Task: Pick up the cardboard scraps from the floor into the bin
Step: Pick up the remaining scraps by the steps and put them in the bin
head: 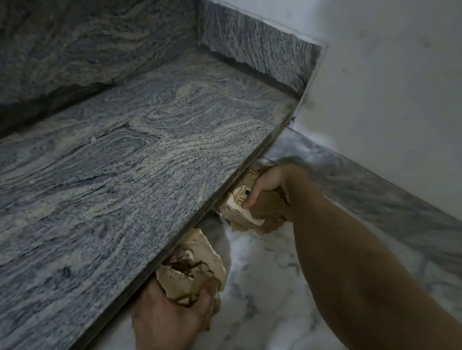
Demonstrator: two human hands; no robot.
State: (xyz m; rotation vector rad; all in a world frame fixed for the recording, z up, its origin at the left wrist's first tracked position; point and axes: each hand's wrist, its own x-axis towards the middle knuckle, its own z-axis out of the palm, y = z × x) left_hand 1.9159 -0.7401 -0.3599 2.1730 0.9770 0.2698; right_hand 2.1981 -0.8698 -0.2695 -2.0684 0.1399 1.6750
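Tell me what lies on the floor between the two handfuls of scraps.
Head view: between the right hand's scraps and the left hand's scraps shows only bare marble floor, beside the step's edge.

The step (129, 171) is showing as polished grey stone with swirling veins and a faint sheen. The floor (267, 317) is looking like smooth pale marble. The cardboard scraps (193, 269) are appearing matt, torn and crumpled, tan paperboard.
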